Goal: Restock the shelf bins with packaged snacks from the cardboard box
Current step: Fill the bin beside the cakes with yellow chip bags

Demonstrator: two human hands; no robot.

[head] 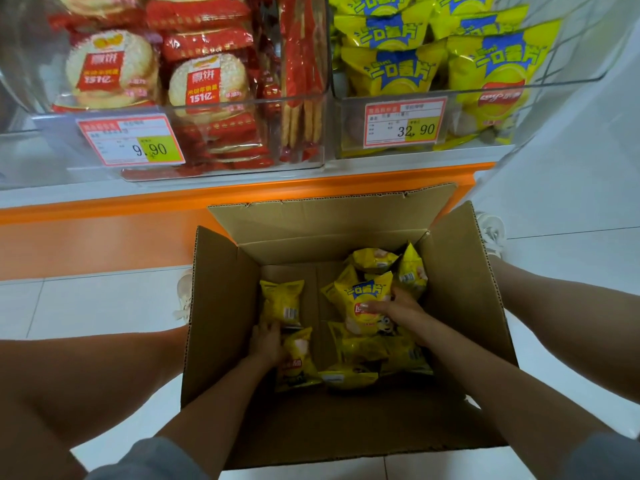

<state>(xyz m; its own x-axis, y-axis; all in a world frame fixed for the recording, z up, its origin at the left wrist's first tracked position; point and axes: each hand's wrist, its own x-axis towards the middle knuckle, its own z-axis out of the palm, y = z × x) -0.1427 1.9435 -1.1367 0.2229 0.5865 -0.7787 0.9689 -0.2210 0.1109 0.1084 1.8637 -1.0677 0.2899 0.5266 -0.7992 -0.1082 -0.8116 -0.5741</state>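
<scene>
Head view looks into the open cardboard box (221, 306) on the floor below the shelf bins (398, 93), where the left hand (266, 341) curls its fingers on the lower edge of a back-facing chip bag (282, 301) and the right hand (398, 308) wraps its fingers round a front-facing chip bag (367, 306).

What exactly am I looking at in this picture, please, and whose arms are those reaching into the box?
No machine here: a person wears a wide-angle camera on the head, so this one picture looks down along their own bare arms. An open cardboard box stands on the floor below a shelf, with yellow snack packets loose inside. The left hand grips the lower end of a barcode-up packet; the right hand grasps a blue-lettered packet. Above, the right bin holds matching yellow packets and the left bin holds red cracker packs.
</scene>
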